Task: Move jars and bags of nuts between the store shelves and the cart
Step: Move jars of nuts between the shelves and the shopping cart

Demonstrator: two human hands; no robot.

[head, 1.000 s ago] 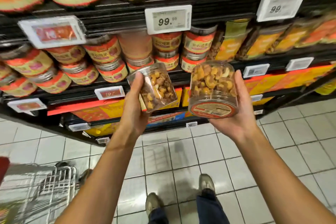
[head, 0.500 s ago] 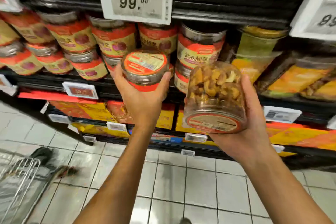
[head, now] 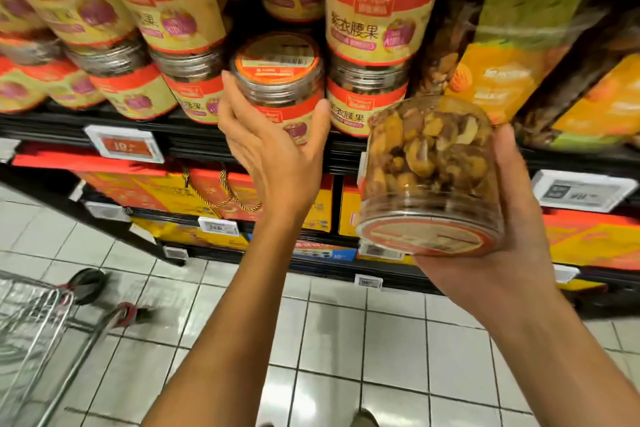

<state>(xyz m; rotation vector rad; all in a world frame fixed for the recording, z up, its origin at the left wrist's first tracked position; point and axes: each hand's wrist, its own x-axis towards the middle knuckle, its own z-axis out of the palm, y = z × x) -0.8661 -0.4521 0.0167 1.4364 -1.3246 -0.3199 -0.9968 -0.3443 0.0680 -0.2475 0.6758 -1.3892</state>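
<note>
Landmark: the shelf edge that carries the stacked labelled jars.

Cart: stands on the tiled floor, below and left of the shelf edge, well apart from both hands. It is not involved in the present step.

Stacked jars: two layers stand above the shelf edge, packed close. A gap shows among them, right of centre.

Left hand: fingers and thumb curl round a jar with a red base label, tilted base-outward, positioned at the gap just above the shelf edge. Risk: the tilted jar appears to touch its neighbours; a forced push may dislodge the upper layer. Risk: releasing before the jar seats level may let it roll off the shelf edge.

Right hand: palm and curled fingers clasp a clear jar of mixed nuts, held inverted, in front of and slightly below the shelf edge. Risk: the one-handed hold on smooth plastic may slip while attention stays on the left jar.
</note>
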